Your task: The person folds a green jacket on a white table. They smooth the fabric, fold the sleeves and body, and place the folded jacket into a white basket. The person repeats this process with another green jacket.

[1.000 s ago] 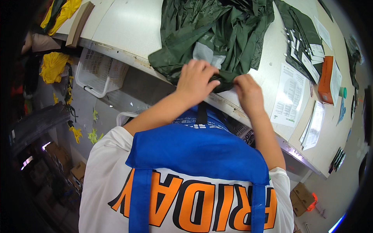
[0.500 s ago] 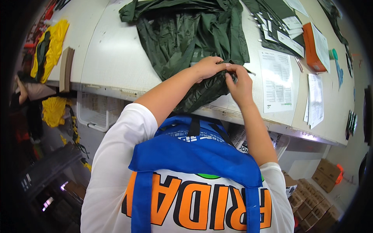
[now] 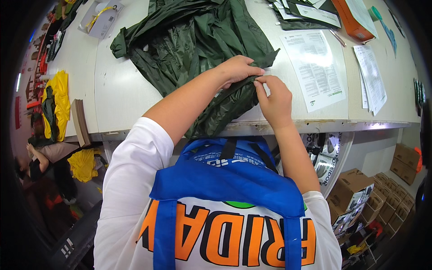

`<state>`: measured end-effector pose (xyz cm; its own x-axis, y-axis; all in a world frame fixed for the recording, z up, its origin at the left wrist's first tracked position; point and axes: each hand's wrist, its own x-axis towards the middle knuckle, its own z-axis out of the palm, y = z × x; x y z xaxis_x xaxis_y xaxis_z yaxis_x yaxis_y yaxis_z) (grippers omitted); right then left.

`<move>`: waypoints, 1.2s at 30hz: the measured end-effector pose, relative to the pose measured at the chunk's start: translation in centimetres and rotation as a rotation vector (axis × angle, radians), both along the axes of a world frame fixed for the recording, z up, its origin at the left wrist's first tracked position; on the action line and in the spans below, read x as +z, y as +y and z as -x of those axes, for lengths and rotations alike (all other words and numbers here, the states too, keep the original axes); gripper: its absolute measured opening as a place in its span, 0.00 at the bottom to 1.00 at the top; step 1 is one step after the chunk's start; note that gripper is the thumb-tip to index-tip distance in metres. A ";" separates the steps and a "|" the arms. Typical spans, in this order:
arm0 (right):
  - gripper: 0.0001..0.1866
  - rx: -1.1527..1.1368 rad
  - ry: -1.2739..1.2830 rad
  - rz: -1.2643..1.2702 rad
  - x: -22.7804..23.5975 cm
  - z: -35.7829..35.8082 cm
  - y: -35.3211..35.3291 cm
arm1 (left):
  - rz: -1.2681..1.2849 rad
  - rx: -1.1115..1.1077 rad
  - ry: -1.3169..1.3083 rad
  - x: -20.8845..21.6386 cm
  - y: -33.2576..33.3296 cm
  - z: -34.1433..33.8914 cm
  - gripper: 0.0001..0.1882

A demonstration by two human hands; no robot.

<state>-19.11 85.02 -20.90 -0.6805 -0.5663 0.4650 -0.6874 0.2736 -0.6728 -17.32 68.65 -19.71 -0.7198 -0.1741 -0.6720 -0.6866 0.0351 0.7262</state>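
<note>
A dark green, shiny rain garment (image 3: pixel 193 45) lies spread on the white table, its near part hanging over the front edge toward my apron. My left hand (image 3: pixel 238 71) is closed on a gathered edge of the cloth, thumb pointing right. Close beside it, my right hand (image 3: pixel 273 95) pinches the same edge between thumb and forefinger. A small pointed flap of the fabric sticks out to the right above both hands. The fold between the fingertips is partly hidden.
Printed sheets (image 3: pixel 315 67) lie right of the garment, with an orange box (image 3: pixel 355 20) beyond. At left are a cardboard stack (image 3: pixel 80 121), yellow garments (image 3: pixel 63 96) and a white box (image 3: pixel 100 18). Another person's arm (image 3: pixel 39 155) shows at far left. Cartons (image 3: pixel 351 191) stand below right.
The view has shifted, bringing more of the left side into sight. Both hands stay at the garment's edge; the fingertips have drawn slightly apart, and the flap beyond them now shows more.
</note>
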 end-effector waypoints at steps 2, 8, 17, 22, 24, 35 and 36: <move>0.04 -0.022 -0.174 0.063 0.6 0.2 -0.2 | -0.085 -0.070 0.084 -3.0 -0.7 0.4 0.15; 0.03 -0.047 -0.291 -0.013 1.5 1.1 0.3 | -0.022 -0.087 0.184 -3.9 0.1 0.6 0.12; 0.05 -0.064 -0.566 -0.046 2.7 1.3 0.3 | -0.360 -0.067 0.303 -0.7 -0.7 -2.5 0.21; 0.05 -0.107 -0.561 -0.005 2.2 1.3 0.3 | 0.355 -0.181 0.528 0.0 0.8 -3.1 0.26; 0.05 -0.106 -0.568 0.006 1.9 1.2 0.3 | 0.487 -0.175 0.580 0.1 1.2 -3.3 0.27; 0.03 -0.048 -0.252 -0.073 0.9 1.0 0.2 | 0.472 -0.238 0.412 -1.3 0.7 -2.6 0.32; 0.03 -0.041 -0.282 -0.077 0.8 1.0 0.2 | 0.191 -0.178 0.314 -2.3 -0.3 -1.9 0.31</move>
<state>-20.11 85.27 -20.09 -0.8001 -0.5616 0.2108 -0.4631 0.3549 -0.8122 -15.42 68.39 -22.04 -0.9149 -0.1291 -0.3825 -0.4037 0.2878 0.8684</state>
